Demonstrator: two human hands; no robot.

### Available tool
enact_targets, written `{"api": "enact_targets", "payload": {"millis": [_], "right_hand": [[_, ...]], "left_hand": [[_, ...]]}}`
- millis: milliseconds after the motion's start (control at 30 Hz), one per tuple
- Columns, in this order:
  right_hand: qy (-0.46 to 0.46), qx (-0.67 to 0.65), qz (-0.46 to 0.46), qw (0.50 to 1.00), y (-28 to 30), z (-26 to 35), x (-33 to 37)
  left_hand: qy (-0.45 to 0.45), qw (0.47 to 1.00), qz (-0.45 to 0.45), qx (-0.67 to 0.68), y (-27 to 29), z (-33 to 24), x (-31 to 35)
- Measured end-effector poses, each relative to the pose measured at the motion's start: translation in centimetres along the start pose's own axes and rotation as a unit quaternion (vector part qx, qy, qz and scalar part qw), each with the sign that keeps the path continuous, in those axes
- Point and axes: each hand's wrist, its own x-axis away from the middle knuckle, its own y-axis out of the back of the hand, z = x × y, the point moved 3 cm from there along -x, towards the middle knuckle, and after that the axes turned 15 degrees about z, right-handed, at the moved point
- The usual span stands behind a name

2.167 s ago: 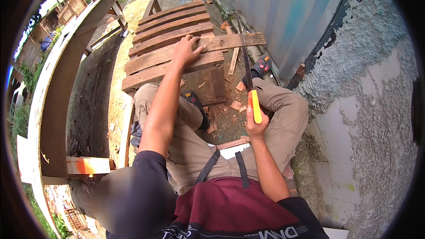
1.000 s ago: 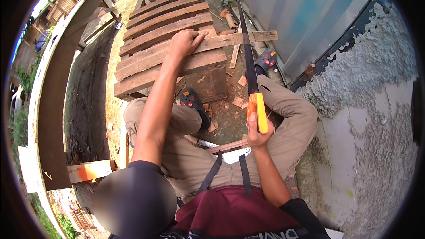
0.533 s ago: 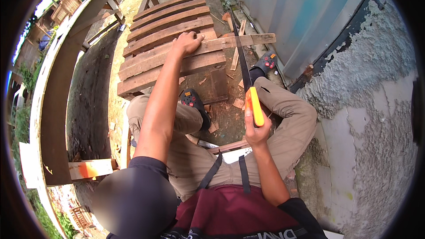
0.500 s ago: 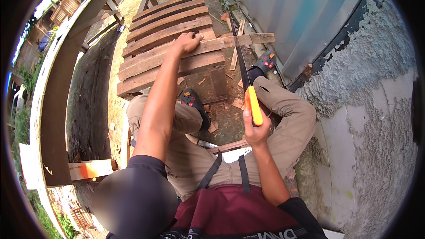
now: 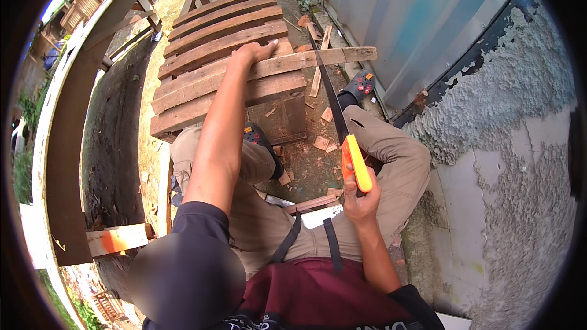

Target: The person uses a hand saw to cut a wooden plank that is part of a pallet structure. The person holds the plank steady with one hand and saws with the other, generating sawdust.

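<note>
My right hand [image 5: 362, 200] is closed round the orange and yellow handle of a handsaw [image 5: 333, 99]. Its long dark blade crosses a wooden plank [image 5: 347, 55] at the part that overhangs the slatted wooden bench [image 5: 221, 29] on the right. My left hand [image 5: 252, 53] grips that plank on top of the slats, its thumb pointing right and some fingers hidden. The plank lies across the nearest slats.
Wood offcuts [image 5: 321, 142] and chips litter the ground under the bench. A loose wooden strip [image 5: 321, 64] lies beyond the blade. My legs straddle the work. A corrugated metal sheet [image 5: 409, 30] and a peeling wall [image 5: 489, 146] stand right; a large wooden frame [image 5: 64, 159] stands left.
My right hand has drawn back toward me and slightly right, pulling the saw along its cut line. My left hand stays on the plank. The view has shifted a little.
</note>
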Motion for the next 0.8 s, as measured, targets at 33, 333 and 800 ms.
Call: {"api": "enact_targets", "payload": {"millis": [33,333,800], "right_hand": [[0.006,0.032,-0.001,0.999,0.2,0.3,0.2],[-0.032,0.095,-0.040,0.994,0.1,3.8,-1.5],[-0.095,0.079,-0.055,0.991,-1.1,0.6,-7.3]], "left_hand": [[-0.003,1.000,-0.003,0.003,0.0,-0.5,0.4],[0.001,1.000,-0.025,0.002,-0.5,-1.9,3.5],[-0.012,1.000,0.009,-0.013,0.1,-1.5,2.1]]}}
